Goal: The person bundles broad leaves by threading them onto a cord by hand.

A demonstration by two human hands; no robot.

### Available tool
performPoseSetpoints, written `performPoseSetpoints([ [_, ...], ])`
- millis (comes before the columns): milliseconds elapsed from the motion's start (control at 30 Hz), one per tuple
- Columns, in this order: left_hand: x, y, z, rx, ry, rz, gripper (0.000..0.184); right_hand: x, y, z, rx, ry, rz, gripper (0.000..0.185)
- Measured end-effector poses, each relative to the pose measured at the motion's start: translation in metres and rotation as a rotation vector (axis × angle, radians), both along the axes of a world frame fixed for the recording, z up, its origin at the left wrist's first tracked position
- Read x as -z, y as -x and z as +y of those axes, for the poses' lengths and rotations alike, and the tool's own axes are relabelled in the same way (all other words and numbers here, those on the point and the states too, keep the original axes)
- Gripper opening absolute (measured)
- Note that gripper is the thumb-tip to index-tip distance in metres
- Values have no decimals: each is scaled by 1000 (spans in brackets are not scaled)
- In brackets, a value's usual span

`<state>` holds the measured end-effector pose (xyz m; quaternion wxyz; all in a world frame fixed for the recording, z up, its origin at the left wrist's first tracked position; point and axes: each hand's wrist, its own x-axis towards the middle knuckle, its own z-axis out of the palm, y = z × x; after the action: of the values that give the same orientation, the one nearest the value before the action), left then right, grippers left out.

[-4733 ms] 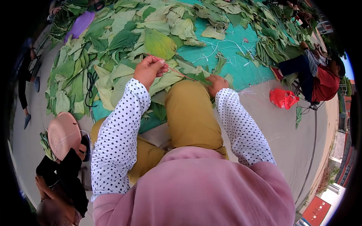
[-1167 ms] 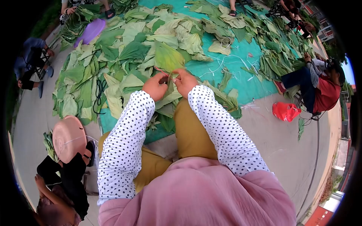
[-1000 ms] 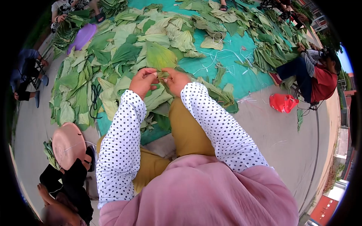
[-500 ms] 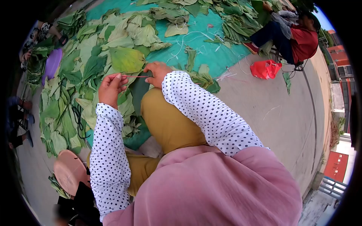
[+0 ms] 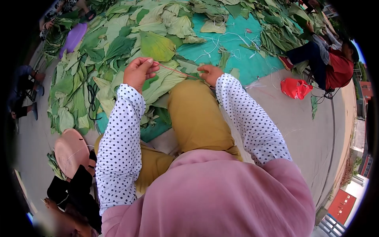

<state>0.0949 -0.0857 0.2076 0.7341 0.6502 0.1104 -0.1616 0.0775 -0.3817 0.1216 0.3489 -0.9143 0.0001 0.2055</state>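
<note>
A thin red string (image 5: 172,70) runs between my hands, above my raised knee. My left hand (image 5: 139,73) pinches its left end between thumb and fingers. On the right, my right hand (image 5: 210,74) has its fingers curled around the other end, close to the knee. Under and beyond the hands lie large flat leaves, among them a yellow-green leaf (image 5: 158,46) and a pale green leaf (image 5: 162,83) just below the string.
Leaves (image 5: 69,89) are heaped over a teal tarp (image 5: 241,43) with loose white string (image 5: 221,39). A red bag (image 5: 295,88) stands right, near a seated person (image 5: 335,65). A pink basin (image 5: 72,153) and another person are lower left; others sit at left.
My hands have moved farther apart, so a longer stretch of the red string shows between them. The view has shifted, and a pale leaf now shows below the string.
</note>
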Motion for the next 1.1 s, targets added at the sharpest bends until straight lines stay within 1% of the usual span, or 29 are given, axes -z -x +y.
performPoseSetpoints([
  [33, 1, -1, 0, 5, 6, 4, 14, -34, -2, 29, 105, -349, 130, 41],
  [67, 0, 0, 0, -9, -3, 5, 14, -27, -15, 49, -39, -359, -17, 39],
  [100, -2, 1, 0, 18, 24, -6, 12, -31, -24, 73, -128, -371, -43, 38],
  [133, -3, 0, 4, 43, 51, -16, 11, -44, -26, 94, -172, -378, -49, 32],
  [167, -2, -2, 11, 78, 52, -15, 14, -47, -33, 112, -123, -454, 56, 28],
  [200, -4, -5, 20, 60, 45, -13, 14, -50, -37, 125, -74, -525, 167, 24],
  [233, -7, -8, 31, -33, 37, -25, 17, -52, -38, 133, -94, -528, 175, 24],
  [267, -10, -12, 43, -125, 30, -38, 20, -55, -36, 137, -45, -453, 119, 23],
  [300, -11, -16, 58, -283, 37, -30, 25, -56, -33, 140, 4, -377, 61, 21],
  [333, -7, -21, 76, -303, 33, -31, 25, -53, -31, 140, -16, -381, 64, 21],
  [400, 4, -29, 115, -697, 68, 12, 30, -45, -27, 137, -67, -257, -52, 20],
  [433, 3, -26, 129, -745, 159, 27, 31, -42, -25, 136, -55, -270, -63, 19],
  [467, 3, -24, 138, -783, 153, 2, 31, -42, -26, 138, -55, -290, -81, 18],
  [533, -14, -17, 132, -736, 384, 50, 29, -40, -28, 140, -88, -270, -39, 17],
  [600, -31, -6, 121, -641, 447, -55, 28, -28, -30, 139, -83, -308, -10, 16],
  [633, -44, 1, 113, -633, 434, -87, 29, -19, -31, 138, -113, -298, -54, 16],
  [700, -58, 11, 105, -607, 382, -102, 29, -20, -33, 136, -122, -300, 19, 17],
  [800, -61, 18, 106, -647, 412, -67, 32, -8, -41, 135, -135, -326, 51, 17],
  [867, -63, 24, 113, -683, 437, -84, 36, -10, -42, 136, -116, -364, 124, 17],
  [1067, -84, 45, 129, -863, 421, -184, 42, -6, -44, 139, -148, -394, 136, 16],
  [1100, -94, 52, 131, -882, 416, -206, 42, -5, -44, 140, -160, -388, 123, 15],
])
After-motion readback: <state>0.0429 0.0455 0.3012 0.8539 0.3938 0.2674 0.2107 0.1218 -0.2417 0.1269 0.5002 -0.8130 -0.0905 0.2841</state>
